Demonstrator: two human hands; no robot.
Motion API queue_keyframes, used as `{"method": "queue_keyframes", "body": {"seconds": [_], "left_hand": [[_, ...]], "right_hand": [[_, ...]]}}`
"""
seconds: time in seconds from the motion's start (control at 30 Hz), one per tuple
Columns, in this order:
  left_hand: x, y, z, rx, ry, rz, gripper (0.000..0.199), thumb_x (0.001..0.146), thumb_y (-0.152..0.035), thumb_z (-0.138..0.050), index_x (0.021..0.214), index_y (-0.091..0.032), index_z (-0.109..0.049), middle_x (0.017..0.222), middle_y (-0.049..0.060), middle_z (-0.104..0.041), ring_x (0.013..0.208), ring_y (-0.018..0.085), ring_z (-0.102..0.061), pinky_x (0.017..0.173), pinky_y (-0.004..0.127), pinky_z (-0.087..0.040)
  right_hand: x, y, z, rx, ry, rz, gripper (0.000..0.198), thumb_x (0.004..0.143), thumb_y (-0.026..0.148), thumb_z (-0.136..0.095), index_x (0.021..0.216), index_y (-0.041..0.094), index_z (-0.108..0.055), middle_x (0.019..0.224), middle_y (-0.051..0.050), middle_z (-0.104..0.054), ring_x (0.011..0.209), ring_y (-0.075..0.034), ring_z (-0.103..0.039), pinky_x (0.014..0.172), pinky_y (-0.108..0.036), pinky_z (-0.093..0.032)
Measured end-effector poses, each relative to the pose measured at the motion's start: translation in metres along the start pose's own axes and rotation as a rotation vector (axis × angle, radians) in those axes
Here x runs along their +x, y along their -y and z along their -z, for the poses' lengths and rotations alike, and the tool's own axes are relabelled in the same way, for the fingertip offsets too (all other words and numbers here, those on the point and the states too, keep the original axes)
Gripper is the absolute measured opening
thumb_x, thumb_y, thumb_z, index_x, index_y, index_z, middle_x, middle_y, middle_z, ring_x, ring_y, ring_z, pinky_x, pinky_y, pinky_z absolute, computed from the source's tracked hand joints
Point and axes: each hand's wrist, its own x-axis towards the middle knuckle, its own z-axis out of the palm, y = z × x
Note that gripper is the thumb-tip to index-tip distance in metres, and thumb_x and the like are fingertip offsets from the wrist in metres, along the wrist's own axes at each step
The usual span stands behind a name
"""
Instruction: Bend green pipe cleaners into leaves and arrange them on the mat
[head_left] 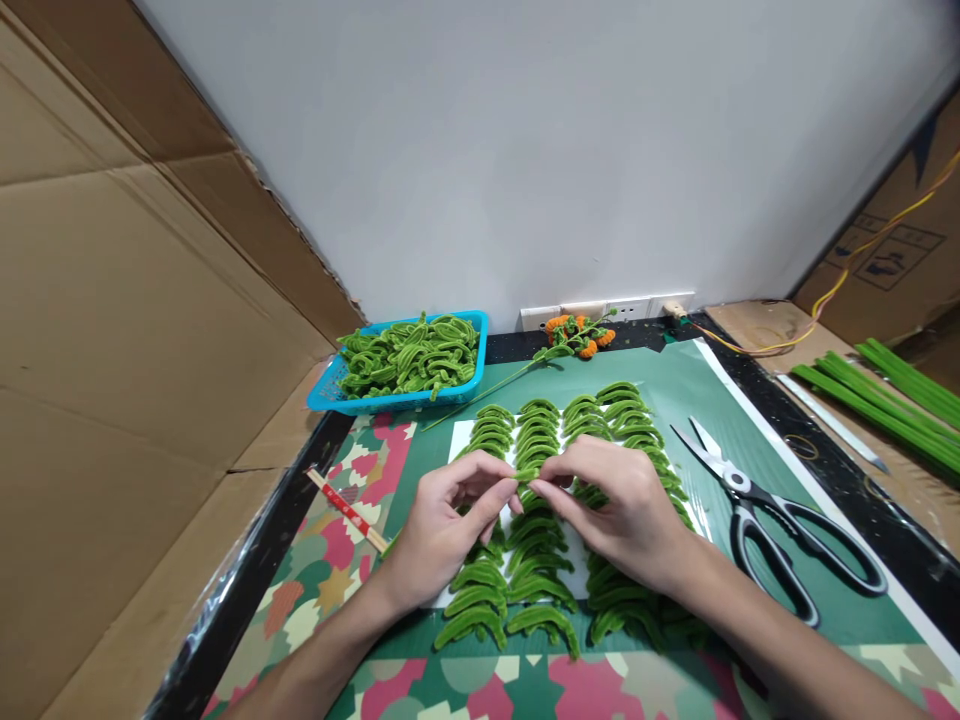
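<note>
Both hands meet over rows of curved green pipe-cleaner pieces (540, 550) laid on white paper. Between them is a short fuzzy green pipe-cleaner piece (528, 474). My left hand (457, 510) pinches its left end between thumb and fingertips. At its right end, my right hand (619, 500) grips it in a like pinch. The rows run away from me in several columns, partly covered by my hands. A blue basket (319, 398) at the back left holds a heap of similar green pieces.
Open-bladed scissors (739, 485) with black-and-grey handles lie to the right. An orange pipe-cleaner flower stem (577, 340) rests near the wall sockets (630, 308). Chopsticks in a red wrapper (346, 510) lie left. Long green stems (885, 405) sit on cardboard at far right.
</note>
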Motion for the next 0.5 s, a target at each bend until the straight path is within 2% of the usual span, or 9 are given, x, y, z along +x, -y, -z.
{"method": "queue_keyframes", "body": {"seconds": [0.17,0.27,0.4,0.47,0.5], "left_hand": [[0.0008,0.0027,0.0042,-0.030,0.007,0.008,0.031,0.102,-0.047,-0.069,0.117,-0.019,-0.070,0.079,-0.001,-0.066,0.057,0.008,-0.058,0.053,0.018,-0.045],[0.0016,0.0015,0.0049,-0.029,-0.066,-0.010,0.030,0.102,-0.047,-0.068,0.112,-0.018,-0.070,0.075,-0.002,-0.063,0.054,0.007,-0.056,0.051,0.018,-0.041],[0.0025,0.0001,0.0038,-0.025,-0.144,-0.028,0.031,0.098,-0.043,-0.072,0.113,-0.017,-0.071,0.082,0.001,-0.068,0.049,0.005,-0.049,0.046,0.018,-0.037],[0.0034,0.0011,0.0047,-0.021,-0.188,-0.042,0.030,0.099,-0.044,-0.069,0.106,-0.015,-0.072,0.072,0.000,-0.067,0.045,0.006,-0.044,0.043,0.018,-0.032],[0.0042,0.0020,0.0060,-0.001,-0.230,-0.044,0.029,0.098,-0.043,-0.069,0.097,-0.015,-0.072,0.065,-0.001,-0.064,0.044,0.006,-0.043,0.043,0.018,-0.031]], "right_hand": [[0.0010,0.0000,0.0015,0.009,-0.008,-0.013,0.005,0.100,0.016,-0.073,0.096,0.017,-0.075,0.084,-0.002,-0.076,0.071,-0.014,-0.066,0.066,-0.025,-0.049],[0.0007,0.0001,0.0019,0.007,-0.004,-0.017,0.004,0.100,0.017,-0.073,0.097,0.017,-0.075,0.084,-0.002,-0.076,0.071,-0.014,-0.067,0.067,-0.026,-0.050],[-0.0003,-0.0009,0.0013,-0.006,-0.002,-0.012,0.003,0.100,0.017,-0.072,0.098,0.017,-0.074,0.085,-0.002,-0.076,0.072,-0.014,-0.067,0.068,-0.026,-0.051],[-0.0005,-0.0021,0.0006,-0.015,0.002,-0.005,0.004,0.100,0.016,-0.072,0.098,0.017,-0.074,0.085,-0.002,-0.076,0.072,-0.014,-0.067,0.068,-0.026,-0.050],[-0.0006,-0.0028,0.0002,-0.019,0.007,-0.002,0.004,0.100,0.016,-0.072,0.097,0.017,-0.074,0.084,-0.002,-0.076,0.072,-0.014,-0.067,0.068,-0.026,-0.050]]}}
